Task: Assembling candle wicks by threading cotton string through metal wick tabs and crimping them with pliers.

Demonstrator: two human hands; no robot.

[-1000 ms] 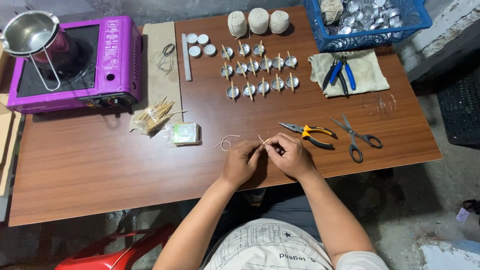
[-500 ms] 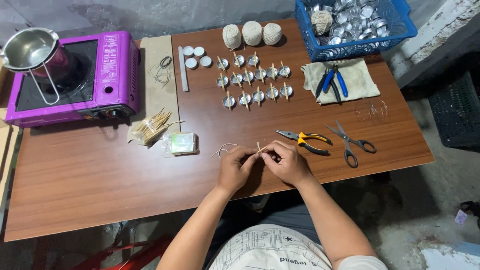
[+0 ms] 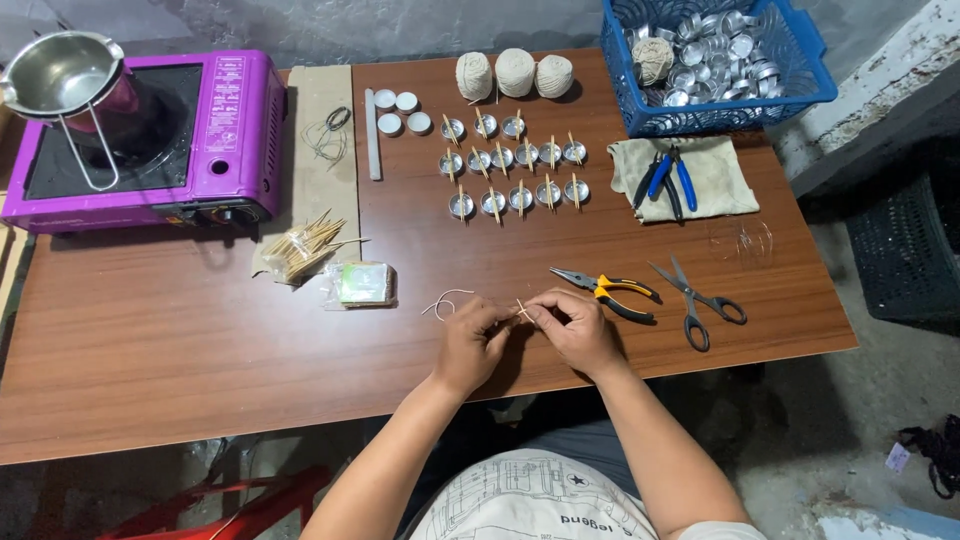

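My left hand [image 3: 470, 342] and my right hand [image 3: 573, 326] meet at the front of the brown table [image 3: 200, 340], fingertips pinched together on a short wooden stick [image 3: 522, 309]. A thin pale string [image 3: 443, 301] curls from under my left fingers onto the table. Whether the string wraps the stick is hidden by my fingers. Further back stand rows of small metal cups [image 3: 512, 175], each with a stick across it.
Yellow-handled pliers [image 3: 607, 290] and scissors [image 3: 695, 301] lie right of my hands. A stick bundle [image 3: 304, 248] and clear packet [image 3: 362, 284] lie left. A purple stove [image 3: 150, 140] with a steel pot [image 3: 60, 75], twine balls [image 3: 514, 72], blue basket [image 3: 715, 60] and cloth with blue pliers [image 3: 680, 178] sit behind.
Both hands stay pinched on the stick and string with only small finger shifts. The camera view has shifted slightly.
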